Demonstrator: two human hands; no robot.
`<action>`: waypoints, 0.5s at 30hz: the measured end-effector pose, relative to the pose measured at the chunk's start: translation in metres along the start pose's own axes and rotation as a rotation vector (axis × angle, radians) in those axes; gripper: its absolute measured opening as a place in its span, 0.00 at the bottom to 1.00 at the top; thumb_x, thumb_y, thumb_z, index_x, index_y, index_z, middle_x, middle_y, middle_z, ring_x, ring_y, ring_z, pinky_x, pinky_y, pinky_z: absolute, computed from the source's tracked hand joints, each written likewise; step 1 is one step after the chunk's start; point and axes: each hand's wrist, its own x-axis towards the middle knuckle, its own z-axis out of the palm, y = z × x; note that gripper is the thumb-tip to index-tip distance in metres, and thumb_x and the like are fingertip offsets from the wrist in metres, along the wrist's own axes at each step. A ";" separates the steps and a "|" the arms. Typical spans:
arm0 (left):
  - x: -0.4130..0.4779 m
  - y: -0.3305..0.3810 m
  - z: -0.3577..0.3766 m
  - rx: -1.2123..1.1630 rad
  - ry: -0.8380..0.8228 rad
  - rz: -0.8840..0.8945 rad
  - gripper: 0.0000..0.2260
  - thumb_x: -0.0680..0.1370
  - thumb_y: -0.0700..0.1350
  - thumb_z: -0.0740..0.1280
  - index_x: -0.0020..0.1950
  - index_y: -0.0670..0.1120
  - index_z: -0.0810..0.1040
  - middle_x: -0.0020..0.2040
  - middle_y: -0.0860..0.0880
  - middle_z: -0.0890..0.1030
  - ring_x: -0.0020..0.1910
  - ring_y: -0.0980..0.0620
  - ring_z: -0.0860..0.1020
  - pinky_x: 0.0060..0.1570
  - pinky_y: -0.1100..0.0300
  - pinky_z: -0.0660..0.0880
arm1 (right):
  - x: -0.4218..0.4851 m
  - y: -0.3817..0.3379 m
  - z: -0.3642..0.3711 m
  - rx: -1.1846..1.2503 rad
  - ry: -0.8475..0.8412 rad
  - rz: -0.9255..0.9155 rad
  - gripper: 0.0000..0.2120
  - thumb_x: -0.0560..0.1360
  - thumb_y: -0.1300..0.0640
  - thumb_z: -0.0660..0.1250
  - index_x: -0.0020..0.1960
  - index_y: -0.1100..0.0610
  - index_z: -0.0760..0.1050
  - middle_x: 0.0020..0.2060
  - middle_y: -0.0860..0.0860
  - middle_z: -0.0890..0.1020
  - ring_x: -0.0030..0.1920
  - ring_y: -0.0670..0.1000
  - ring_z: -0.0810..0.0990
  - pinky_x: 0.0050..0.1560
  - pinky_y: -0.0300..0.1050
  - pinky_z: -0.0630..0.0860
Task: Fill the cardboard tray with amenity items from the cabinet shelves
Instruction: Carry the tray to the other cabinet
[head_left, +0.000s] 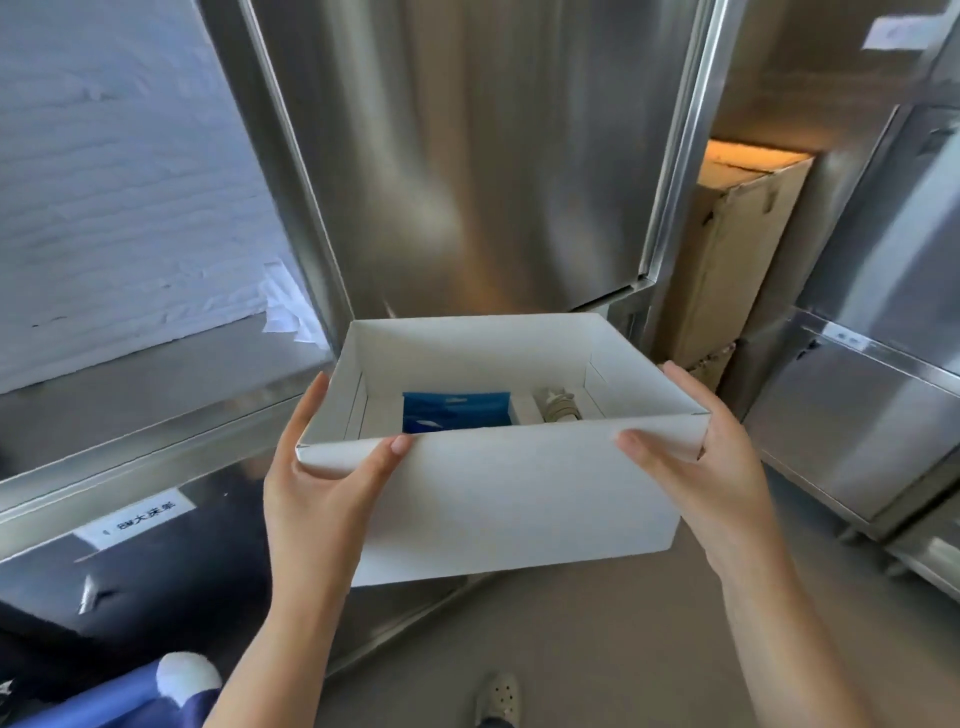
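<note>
At far left, folded white linen (119, 182) fills an upper steel shelf, and a printed label (137, 519) sits on the shelf edge below it.

The left hand (322, 467) wraps the near-left corner of the white cardboard tray (498, 499). Its thumb lies across the front wall at the rim and its fingers run up the outside of the left wall.

The tray is held in the air at chest height in front of a steel door (467, 156), resting on nothing. It is an open, thin-walled box, nearly empty. Only 2 items show on its floor: a blue packet (456, 410) near the middle, and just to its right a pale bundled item (558, 408) too small to identify.

With so little inside it should be very light. The card walls look likely to bow or crease if squeezed, and the smooth surface could slip. The 2 near corners, where the folds stiffen it, seem the soundest places to hold, and a palm under the base would help as it fills.

The right hand (696, 457) mirrors the left on the near-right corner, thumb on the front wall and fingers along the right side.

Further right, a brown carton (727, 249) stands in a gap, then another steel cabinet (857, 415).
</note>
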 end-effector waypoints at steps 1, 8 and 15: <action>0.001 0.001 0.013 -0.003 -0.026 0.001 0.37 0.56 0.65 0.75 0.65 0.68 0.70 0.57 0.55 0.81 0.55 0.52 0.79 0.57 0.46 0.77 | 0.000 0.000 -0.013 -0.011 0.036 0.001 0.41 0.55 0.37 0.78 0.66 0.34 0.67 0.60 0.41 0.78 0.59 0.44 0.78 0.53 0.48 0.79; 0.007 0.016 0.123 0.005 -0.233 0.045 0.38 0.55 0.65 0.72 0.66 0.66 0.70 0.59 0.59 0.79 0.57 0.56 0.77 0.60 0.50 0.74 | 0.004 -0.002 -0.103 -0.022 0.279 0.022 0.34 0.64 0.52 0.80 0.64 0.37 0.68 0.53 0.42 0.82 0.47 0.39 0.82 0.37 0.31 0.76; 0.004 0.027 0.278 -0.056 -0.481 0.072 0.39 0.58 0.61 0.78 0.67 0.64 0.69 0.55 0.65 0.75 0.56 0.56 0.75 0.56 0.54 0.74 | 0.024 0.008 -0.214 -0.148 0.587 0.068 0.40 0.59 0.46 0.80 0.68 0.39 0.69 0.57 0.41 0.79 0.55 0.44 0.80 0.52 0.49 0.79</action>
